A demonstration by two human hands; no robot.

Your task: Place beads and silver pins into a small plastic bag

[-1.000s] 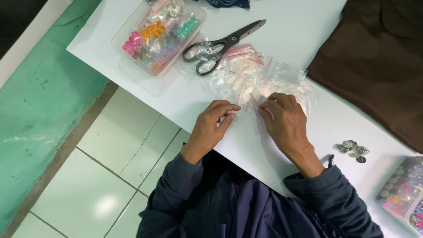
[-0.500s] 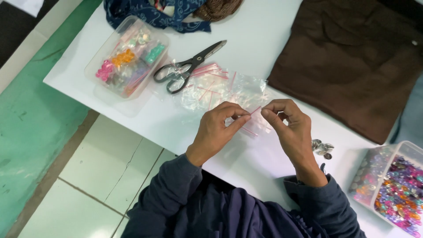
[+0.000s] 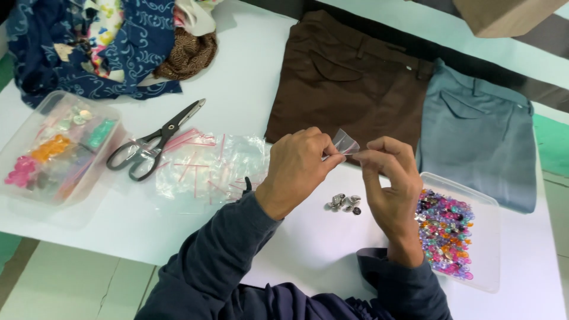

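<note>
Above the white table [image 3: 249, 89], both hands meet over a tiny clear bag [image 3: 345, 142]. The left hand [image 3: 299, 169] is curled, its thumb and forefinger pressed together on the bag's left edge; the right hand [image 3: 388, 181] pinches the right edge, the other fingers loosely bent. The bag hangs in the air between the fingertips, lifted clear of the table and just in front of the brown trousers [image 3: 344, 83].

Right below the hands, a small heap of silver buttons [image 3: 344, 202] lies on the table, between the two wrists. Beside the right wrist sits a clear tray [image 3: 483, 207] filled with purple and multicoloured beads [image 3: 444, 231]. Left of the left forearm, a loose pile of clear zip bags [image 3: 207, 169] with pink strips is spread flat. Black-handled scissors [image 3: 155, 142] rest with their handles next to that pile, blades pointing up and to the right.

Far left, a clear box [image 3: 56, 151] holds orange, pink, green and silver pieces in packets. Behind it, at the top left, lies a bundle of dark blue patterned cloth [image 3: 95, 44] mixed with brown and white fabric. The brown trousers lie folded at the top centre, and grey-blue trousers [image 3: 480, 130] are folded right beside them, touching along one edge. Both sleeves are dark navy.
</note>
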